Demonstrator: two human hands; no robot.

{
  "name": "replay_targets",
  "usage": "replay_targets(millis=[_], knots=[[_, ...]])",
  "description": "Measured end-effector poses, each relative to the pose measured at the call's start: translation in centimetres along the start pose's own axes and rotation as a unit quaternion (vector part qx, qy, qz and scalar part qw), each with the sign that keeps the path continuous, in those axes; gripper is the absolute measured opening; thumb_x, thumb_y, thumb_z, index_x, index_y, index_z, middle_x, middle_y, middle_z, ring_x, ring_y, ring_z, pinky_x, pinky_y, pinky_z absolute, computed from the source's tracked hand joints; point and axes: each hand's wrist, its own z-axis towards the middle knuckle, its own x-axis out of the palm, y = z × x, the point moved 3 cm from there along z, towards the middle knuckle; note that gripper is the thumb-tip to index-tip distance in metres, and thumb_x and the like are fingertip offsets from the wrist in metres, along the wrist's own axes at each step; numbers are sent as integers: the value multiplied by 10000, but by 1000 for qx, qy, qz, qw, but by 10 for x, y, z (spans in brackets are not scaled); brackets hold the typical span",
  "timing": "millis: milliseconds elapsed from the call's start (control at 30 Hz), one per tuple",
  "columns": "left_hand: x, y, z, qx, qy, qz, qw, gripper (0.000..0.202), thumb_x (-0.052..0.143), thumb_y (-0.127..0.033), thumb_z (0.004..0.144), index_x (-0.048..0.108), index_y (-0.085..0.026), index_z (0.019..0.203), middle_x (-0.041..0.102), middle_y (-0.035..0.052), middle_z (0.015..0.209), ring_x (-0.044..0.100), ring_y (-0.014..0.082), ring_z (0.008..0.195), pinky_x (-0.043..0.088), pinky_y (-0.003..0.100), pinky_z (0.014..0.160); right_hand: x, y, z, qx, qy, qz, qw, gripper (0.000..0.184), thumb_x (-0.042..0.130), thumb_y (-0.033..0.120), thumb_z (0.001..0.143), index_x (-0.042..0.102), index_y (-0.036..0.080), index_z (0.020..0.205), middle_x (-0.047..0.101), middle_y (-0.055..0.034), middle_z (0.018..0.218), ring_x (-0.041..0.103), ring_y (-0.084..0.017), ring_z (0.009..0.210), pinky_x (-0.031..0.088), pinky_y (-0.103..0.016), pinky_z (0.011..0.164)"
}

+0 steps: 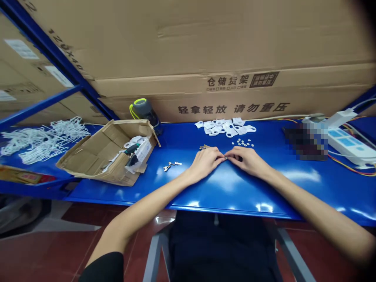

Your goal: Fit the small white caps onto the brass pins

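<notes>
My left hand (pixel 206 162) and my right hand (pixel 246 159) meet fingertip to fingertip just over the blue table. Both are closed in a pinch around one tiny piece (pixel 226 158), too small to name. Just behind my left hand lie a few brass-coloured metal pieces (pixel 205 147), partly hidden by it. Beyond my right hand are several small white discs (pixel 241 142). Farther back, white flat parts with round holes (pixel 226 127) lie in a loose heap. Left of my left hand sit some small shiny metal pieces (pixel 172 166).
An open cardboard box (pixel 96 174) with tools and white packets stands left. Behind it is a dark cylinder with a yellow-green rim (pixel 146 111). White bent wire pieces (pixel 44 141) pile up far left. A white power strip (pixel 348 145) with cables lies right. Cardboard (pixel 235 47) walls the back.
</notes>
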Motion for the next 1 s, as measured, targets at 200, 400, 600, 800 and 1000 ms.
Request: replay_targets(millis=[200, 400, 600, 800, 1000], knots=[[0, 3, 0, -18, -1, -14, 1000, 220, 651, -377, 1019, 823, -260, 1091, 761, 28, 1057, 708, 201, 981, 512, 275, 802, -1, 6, 0, 5, 3, -1, 1000, 262, 573, 333, 1012, 786, 186, 1058, 694, -71, 870, 631, -185, 711, 507, -309, 681], [-4, 2, 1, -6, 8, -20, 1000, 216, 637, -349, 1014, 822, -244, 1052, 762, 28, 1057, 708, 197, 981, 519, 276, 826, -1, 9, 0, 3, 9, 0, 1000, 273, 602, 400, 1021, 790, 203, 1037, 713, -84, 923, 674, -212, 789, 539, -329, 740], [-21, 13, -8, 1, 8, 17, 1000, 168, 666, -297, 980, 827, -258, 949, 786, 21, 1029, 688, 233, 1142, 515, 299, 942, -7, -7, 1, -5, -3, -64, 998, 273, 547, 306, 1028, 803, 213, 1042, 763, -99, 997, 717, -244, 886, 559, -362, 824], [-45, 42, -21, -45, -24, 37, 998, 177, 690, -349, 982, 837, -263, 1031, 773, 29, 1049, 709, 212, 989, 527, 297, 854, -21, -32, -2, 47, -76, -192, 977, 298, 517, 242, 1007, 791, 170, 1100, 762, -136, 982, 708, -296, 938, 560, -409, 848], [-79, 55, -48, -40, -65, -19, 997, 270, 673, -441, 1000, 832, -237, 1075, 770, 52, 1077, 714, 210, 977, 519, 309, 897, -18, -12, -3, 27, -98, -200, 974, 347, 464, 227, 1040, 723, 163, 1261, 759, -130, 1020, 685, -294, 964, 547, -417, 863]])
